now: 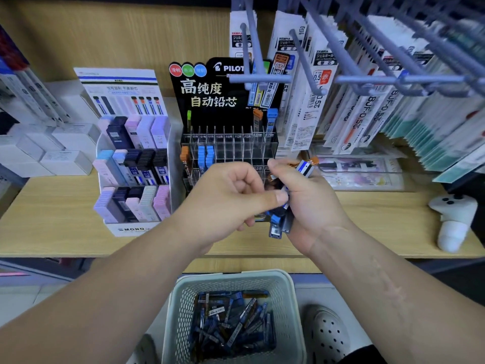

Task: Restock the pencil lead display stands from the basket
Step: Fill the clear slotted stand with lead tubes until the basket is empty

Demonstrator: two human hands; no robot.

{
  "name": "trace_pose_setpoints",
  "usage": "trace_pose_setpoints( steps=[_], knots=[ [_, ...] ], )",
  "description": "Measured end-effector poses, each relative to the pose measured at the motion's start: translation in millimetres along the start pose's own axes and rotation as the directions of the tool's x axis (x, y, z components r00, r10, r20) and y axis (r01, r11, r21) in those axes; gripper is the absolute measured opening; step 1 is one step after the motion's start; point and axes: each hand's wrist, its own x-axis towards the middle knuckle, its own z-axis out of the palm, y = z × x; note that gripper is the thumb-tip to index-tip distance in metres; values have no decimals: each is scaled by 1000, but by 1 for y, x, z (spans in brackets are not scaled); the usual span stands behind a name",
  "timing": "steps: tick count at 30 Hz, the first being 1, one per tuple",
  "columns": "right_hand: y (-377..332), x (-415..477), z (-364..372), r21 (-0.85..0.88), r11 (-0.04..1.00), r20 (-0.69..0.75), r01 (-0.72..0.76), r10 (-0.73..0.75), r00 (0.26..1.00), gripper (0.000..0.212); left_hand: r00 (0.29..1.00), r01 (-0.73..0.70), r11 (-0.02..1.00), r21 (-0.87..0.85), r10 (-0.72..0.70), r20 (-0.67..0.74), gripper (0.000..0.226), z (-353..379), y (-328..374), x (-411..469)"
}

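Note:
My right hand (309, 198) grips a bunch of pencil lead cases (278, 224), blue and orange, in front of the black Pilot display stand (231, 143). My left hand (231, 195) pinches one case out of that bunch with thumb and curled fingers. The clear stand holds a few blue and orange cases at its left and back right. A pale perforated basket (286, 292) on the floor below holds several more lead cases (231, 324).
A white Mono stand (131, 169) full of pastel and dark cases sits left of the Pilot stand. White boxes (60, 151) lie far left. Hanging refill packs on grey pegs (349, 82) crowd the upper right. A white controller (454, 219) stands on the shelf at right.

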Motion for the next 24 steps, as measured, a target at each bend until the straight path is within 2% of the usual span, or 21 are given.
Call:
trace_pose_setpoints(
  steps=[9, 12, 16, 19, 24],
  knots=[
    [5, 5, -3, -5, 999, -102, -38, 37, 994, 13, 1000, -2, 999, 35, 3, -24, 12, 11, -1, -1],
    [4, 5, -1, 18, 999, -122, -51, 52, 991, 23, 998, 59, 998, -32, -59, -20, 10, 10, 1, 1],
    [2, 3, 1, 44, 993, -101, -105, 109, 989, 40, 983, 183, 965, -186, -179, 36, 6, 4, 7, 0],
    [-1, 0, 3, 44, 991, -76, -130, 133, 988, 32, 973, 229, 940, -253, -212, 92, 6, 0, 11, -1],
    [-2, -6, 8, 149, 974, 15, -171, 171, 985, 35, 973, 227, 927, -299, -201, 115, 8, -11, 17, -3]
  ],
)
